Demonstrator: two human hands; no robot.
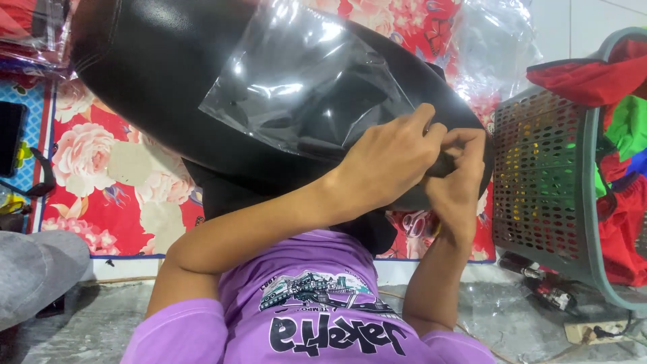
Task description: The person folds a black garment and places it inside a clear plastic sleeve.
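A large black, glossy leather-like item (pixel 155 81) lies across my lap and the mat. A clear plastic bag (pixel 303 74) with dark folded contents rests on top of it. My left hand (pixel 394 158) reaches across from the left and pinches the black item's right edge (pixel 441 165) with its fingers closed. My right hand (pixel 459 185) comes up from below and grips the same edge, touching the left hand. I cannot make out what exactly sits between the fingertips.
A red floral mat (pixel 101 168) covers the floor. A grey plastic basket (pixel 539 175) full of colourful clothes stands at the right. More clear plastic (pixel 492 47) lies behind, a black phone (pixel 10 138) at the left, and a power strip (pixel 596 330) at the bottom right.
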